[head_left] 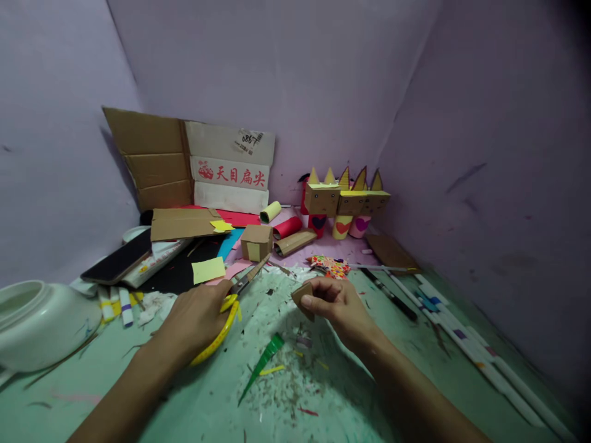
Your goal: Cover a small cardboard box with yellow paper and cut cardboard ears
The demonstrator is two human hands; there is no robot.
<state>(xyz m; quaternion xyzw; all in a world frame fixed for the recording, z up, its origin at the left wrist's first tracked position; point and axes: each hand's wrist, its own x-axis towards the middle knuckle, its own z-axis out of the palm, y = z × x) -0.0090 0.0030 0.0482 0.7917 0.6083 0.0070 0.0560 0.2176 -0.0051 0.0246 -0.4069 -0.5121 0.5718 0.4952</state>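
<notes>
My left hand [196, 320] is closed around yellow-handled scissors [228, 317], whose blades point up and right towards a small cardboard cube [256, 242]. My right hand [337, 304] pinches a small brown cardboard piece [302, 295] between thumb and fingers, just right of the scissor tips. Both hands hover over a green work surface [286, 394] strewn with paper scraps. A green paper cone [263, 363] lies between my forearms.
A white bowl [37, 320] sits far left, beside a phone [117, 258] on papers. Flattened cardboard boxes [184, 163] lean on the back wall. Cardboard figures with pointed ears [346, 200] stand at the back. Paper rolls [289, 234], a pen [390, 294] and white sticks [475, 351] lie right.
</notes>
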